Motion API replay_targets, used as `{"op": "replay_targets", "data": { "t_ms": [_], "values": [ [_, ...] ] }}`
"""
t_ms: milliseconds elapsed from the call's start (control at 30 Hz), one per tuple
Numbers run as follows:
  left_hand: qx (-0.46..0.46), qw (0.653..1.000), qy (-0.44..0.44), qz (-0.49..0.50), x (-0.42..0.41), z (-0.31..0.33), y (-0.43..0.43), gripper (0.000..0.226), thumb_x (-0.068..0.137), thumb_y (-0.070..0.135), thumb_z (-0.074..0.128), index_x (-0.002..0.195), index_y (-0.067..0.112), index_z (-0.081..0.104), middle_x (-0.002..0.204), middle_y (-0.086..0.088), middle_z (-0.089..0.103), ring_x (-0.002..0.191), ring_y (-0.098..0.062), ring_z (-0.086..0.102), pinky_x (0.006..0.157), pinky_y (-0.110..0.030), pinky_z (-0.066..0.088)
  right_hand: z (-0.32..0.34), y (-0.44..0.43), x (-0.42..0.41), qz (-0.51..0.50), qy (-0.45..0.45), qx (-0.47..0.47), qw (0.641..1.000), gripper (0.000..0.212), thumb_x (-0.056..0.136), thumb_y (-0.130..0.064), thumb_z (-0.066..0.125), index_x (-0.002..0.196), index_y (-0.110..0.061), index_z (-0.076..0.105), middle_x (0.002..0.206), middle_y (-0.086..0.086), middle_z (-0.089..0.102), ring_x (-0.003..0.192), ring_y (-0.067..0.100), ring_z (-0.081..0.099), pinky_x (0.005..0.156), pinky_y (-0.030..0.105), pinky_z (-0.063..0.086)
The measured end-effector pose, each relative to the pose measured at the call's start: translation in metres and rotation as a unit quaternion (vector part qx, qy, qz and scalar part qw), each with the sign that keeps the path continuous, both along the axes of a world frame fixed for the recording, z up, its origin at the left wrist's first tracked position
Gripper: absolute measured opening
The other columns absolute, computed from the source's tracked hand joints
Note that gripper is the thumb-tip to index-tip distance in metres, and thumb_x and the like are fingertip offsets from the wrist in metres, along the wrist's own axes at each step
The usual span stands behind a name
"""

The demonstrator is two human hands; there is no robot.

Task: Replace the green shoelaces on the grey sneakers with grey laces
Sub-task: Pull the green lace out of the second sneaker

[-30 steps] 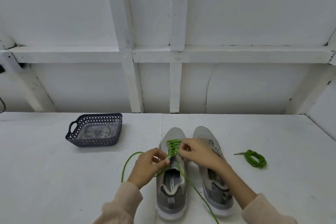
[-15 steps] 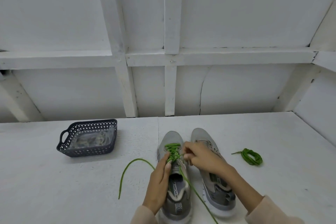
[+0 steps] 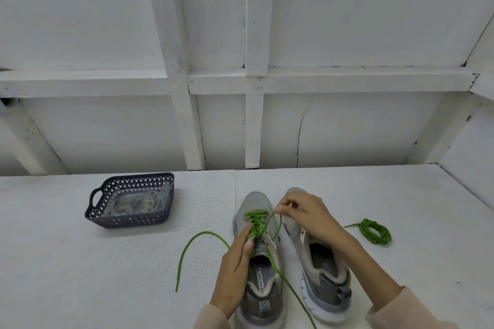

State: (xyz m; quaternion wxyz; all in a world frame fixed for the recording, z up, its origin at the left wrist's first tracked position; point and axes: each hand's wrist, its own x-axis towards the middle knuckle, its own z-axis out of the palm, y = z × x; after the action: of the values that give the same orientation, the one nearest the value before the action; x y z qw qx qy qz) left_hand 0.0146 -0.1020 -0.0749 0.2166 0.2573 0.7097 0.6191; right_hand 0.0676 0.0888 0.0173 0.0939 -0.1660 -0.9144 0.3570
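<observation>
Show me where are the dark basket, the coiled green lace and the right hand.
dark basket (image 3: 128, 220): head view, on its front wall.
coiled green lace (image 3: 370, 230): head view, on its bundled strands.
right hand (image 3: 307, 214): head view, on its back.

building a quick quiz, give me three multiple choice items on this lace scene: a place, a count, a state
1. Where does the coiled green lace lie?
A) between the sneakers
B) right of both sneakers
C) left of both sneakers

2. How many sneakers carry a threaded green lace?
A) none
B) one
C) two

3. What is the right hand doing?
A) pinching the threaded green lace
B) lying flat, open
C) gripping a heel

Key:
1 B: the coil lies past the right sneaker.
2 B: only the left sneaker is laced.
3 A: its fingertips pinch a green loop.
</observation>
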Motion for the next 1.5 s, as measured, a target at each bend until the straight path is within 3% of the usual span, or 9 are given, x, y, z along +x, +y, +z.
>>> {"op": "replay_targets", "data": {
  "t_ms": [167, 333, 500, 733, 900, 1133, 1267, 1433, 1500],
  "values": [
    [0.001, 1.000, -0.001, 0.006, 0.000, -0.001, 0.001, 0.039, 0.092, 0.041, 0.040, 0.130, 0.039, 0.046, 0.137, 0.025, 0.045, 0.124, 0.019, 0.037, 0.103, -0.004, 0.028, -0.016, -0.006, 0.002, 0.081, -0.100, 0.001, 0.992, 0.030, 0.052, -0.071, 0.066, 0.059, -0.042, 0.063, 0.097, -0.013, 0.064, 0.096, 0.007, 0.059, 0.094, 0.042, 0.043],
    [0.008, 1.000, -0.012, 0.009, 0.001, 0.000, 0.001, 0.040, 0.092, 0.042, 0.041, 0.132, 0.038, 0.048, 0.137, 0.022, 0.049, 0.127, 0.011, 0.040, 0.109, -0.015, 0.030, -0.015, 0.009, -0.004, -0.072, 0.058, -0.072, 0.993, 0.016, 0.076, -0.031, 0.078, 0.064, -0.031, 0.067, 0.080, -0.008, 0.062, 0.081, 0.016, 0.059, 0.089, 0.049, 0.045],
    [0.007, 1.000, -0.006, 0.015, 0.001, 0.000, 0.001, 0.037, 0.093, 0.040, 0.041, 0.129, 0.038, 0.048, 0.137, 0.016, 0.050, 0.127, 0.009, 0.042, 0.110, -0.015, 0.031, -0.019, -0.009, 0.008, 0.065, -0.070, -0.042, 0.995, 0.013, 0.070, -0.044, 0.080, 0.072, -0.032, 0.075, 0.089, -0.009, 0.066, 0.091, 0.009, 0.061, 0.088, 0.040, 0.048],
    [-0.007, 1.000, 0.004, 0.019, 0.001, 0.002, 0.000, 0.039, 0.100, 0.028, 0.041, 0.138, 0.022, 0.049, 0.140, 0.011, 0.049, 0.129, 0.004, 0.041, 0.104, -0.004, 0.029, -0.022, 0.002, -0.002, -0.105, 0.104, -0.091, 0.985, 0.012, 0.081, -0.032, 0.076, 0.072, -0.032, 0.067, 0.088, -0.005, 0.068, 0.085, 0.018, 0.063, 0.084, 0.044, 0.050],
    [0.003, 1.000, -0.003, 0.025, 0.002, 0.002, 0.001, 0.038, 0.100, 0.027, 0.042, 0.137, 0.022, 0.050, 0.140, 0.007, 0.051, 0.130, 0.000, 0.042, 0.112, -0.021, 0.030, -0.022, -0.015, 0.004, 0.051, -0.102, -0.080, 0.990, 0.014, 0.073, -0.034, 0.081, 0.067, -0.031, 0.069, 0.075, -0.005, 0.070, 0.073, 0.012, 0.063, 0.080, 0.042, 0.051],
    [-0.001, 1.000, -0.008, 0.027, 0.003, 0.003, 0.001, 0.039, 0.100, 0.028, 0.041, 0.138, 0.020, 0.049, 0.140, 0.007, 0.050, 0.129, 0.001, 0.043, 0.112, -0.021, 0.031, -0.023, 0.006, -0.006, -0.097, 0.088, -0.092, 0.987, 0.017, 0.077, -0.038, 0.075, 0.073, -0.021, 0.073, 0.081, 0.004, 0.071, 0.080, 0.024, 0.067, 0.080, 0.047, 0.054],
    [0.004, 0.999, -0.013, 0.035, 0.003, 0.002, 0.002, 0.038, 0.100, 0.028, 0.043, 0.137, 0.021, 0.050, 0.137, 0.008, 0.053, 0.129, -0.001, 0.045, 0.113, -0.029, 0.033, -0.035, -0.005, -0.004, 0.054, -0.102, -0.043, 0.992, 0.027, 0.071, -0.042, 0.079, 0.054, -0.031, 0.063, 0.065, 0.003, 0.063, 0.069, 0.021, 0.058, 0.076, 0.044, 0.049],
    [0.005, 0.999, -0.008, 0.031, 0.004, 0.003, 0.001, 0.035, 0.100, 0.028, 0.042, 0.135, 0.025, 0.050, 0.137, 0.010, 0.052, 0.130, 0.001, 0.043, 0.114, -0.028, 0.031, -0.023, 0.000, -0.011, -0.123, 0.076, -0.095, 0.985, 0.015, 0.085, -0.020, 0.071, 0.071, -0.017, 0.065, 0.066, -0.007, 0.059, 0.070, 0.015, 0.056, 0.069, 0.029, 0.044],
    [0.004, 0.999, -0.007, 0.031, 0.003, 0.002, 0.001, 0.035, 0.100, 0.028, 0.042, 0.134, 0.026, 0.051, 0.137, 0.010, 0.052, 0.129, 0.002, 0.043, 0.114, -0.027, 0.031, -0.019, 0.004, -0.010, -0.081, 0.051, -0.103, 0.990, 0.014, 0.083, -0.023, 0.074, 0.079, -0.011, 0.069, 0.069, -0.006, 0.062, 0.068, 0.010, 0.057, 0.070, 0.026, 0.046]
  ]
}}
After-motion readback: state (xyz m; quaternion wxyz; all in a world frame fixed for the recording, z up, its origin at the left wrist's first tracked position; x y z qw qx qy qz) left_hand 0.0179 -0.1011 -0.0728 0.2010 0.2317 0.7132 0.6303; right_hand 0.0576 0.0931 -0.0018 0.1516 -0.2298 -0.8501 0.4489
